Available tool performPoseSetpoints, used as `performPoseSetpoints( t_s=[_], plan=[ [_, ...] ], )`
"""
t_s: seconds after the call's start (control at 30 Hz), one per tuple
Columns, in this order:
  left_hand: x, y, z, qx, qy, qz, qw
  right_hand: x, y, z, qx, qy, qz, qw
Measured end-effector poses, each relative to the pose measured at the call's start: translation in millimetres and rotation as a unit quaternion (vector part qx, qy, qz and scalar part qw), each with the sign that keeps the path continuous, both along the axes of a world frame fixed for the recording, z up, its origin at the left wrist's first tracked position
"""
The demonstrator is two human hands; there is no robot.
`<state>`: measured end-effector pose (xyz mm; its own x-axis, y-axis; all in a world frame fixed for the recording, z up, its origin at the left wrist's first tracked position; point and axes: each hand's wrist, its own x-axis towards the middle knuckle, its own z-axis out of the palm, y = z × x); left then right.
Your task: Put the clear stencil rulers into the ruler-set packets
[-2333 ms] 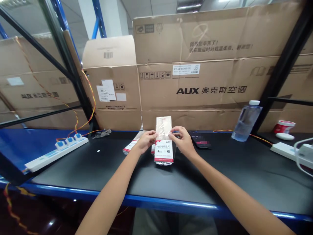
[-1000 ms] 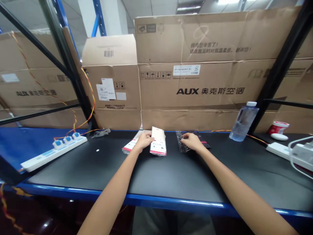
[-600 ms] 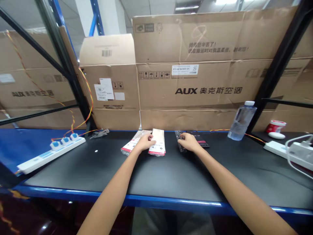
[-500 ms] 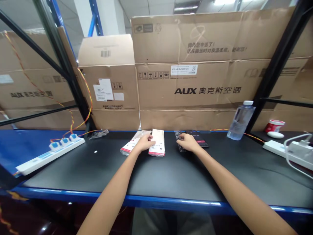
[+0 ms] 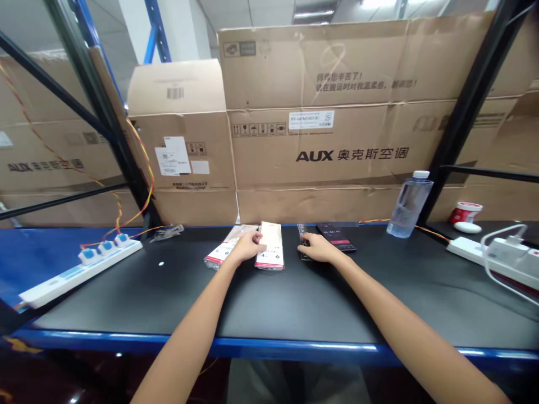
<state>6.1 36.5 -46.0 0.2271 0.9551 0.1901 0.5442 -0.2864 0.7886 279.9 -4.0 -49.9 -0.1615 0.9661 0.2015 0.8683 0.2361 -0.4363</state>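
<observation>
My left hand [image 5: 248,247] rests on a flat packet in clear wrapping [image 5: 217,255], with its fingertips against the edge of a second packet, a cream and white one with a red stripe [image 5: 269,245], which lies flat on the black bench top [image 5: 295,303]. My right hand [image 5: 320,248] is on a clear plastic ruler with punched holes [image 5: 303,238], covering its lower part. Just beyond that hand lies a black phone [image 5: 336,237] with a lit screen.
A white power strip with blue switches [image 5: 80,271] lies at the left, and another strip [image 5: 467,251] at the right. A plastic water bottle [image 5: 409,205] and a red-and-white tub [image 5: 463,213] stand at the right. Large AUX cardboard boxes [image 5: 315,151] and rack uprights line the back.
The cream packet, held up in both hands earlier, now lies on the bench. My right hand has moved to the ruler and turned it more upright. The view has drifted slightly.
</observation>
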Motion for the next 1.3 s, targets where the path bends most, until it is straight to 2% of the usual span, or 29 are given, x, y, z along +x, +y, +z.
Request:
performPoseSetpoints(
  t_s=[0.2,0.4,0.83,1.3],
  plan=[
    [0,-1,-0.1,0.009,0.039,0.007,0.999,4,0,1.3,-0.033,-0.017,0.008,0.999],
    [0,-1,0.1,0.013,0.064,0.003,0.998,4,1,1.0,-0.049,-0.043,-0.014,0.998],
    [0,-1,-1.0,0.029,0.098,-0.001,0.995,-1,-2,3.1,-0.06,-0.066,-0.053,0.995],
    [1,-3,2.7,0.063,0.137,0.023,0.988,-6,-6,5.1,-0.059,-0.08,-0.073,0.992]
  ],
)
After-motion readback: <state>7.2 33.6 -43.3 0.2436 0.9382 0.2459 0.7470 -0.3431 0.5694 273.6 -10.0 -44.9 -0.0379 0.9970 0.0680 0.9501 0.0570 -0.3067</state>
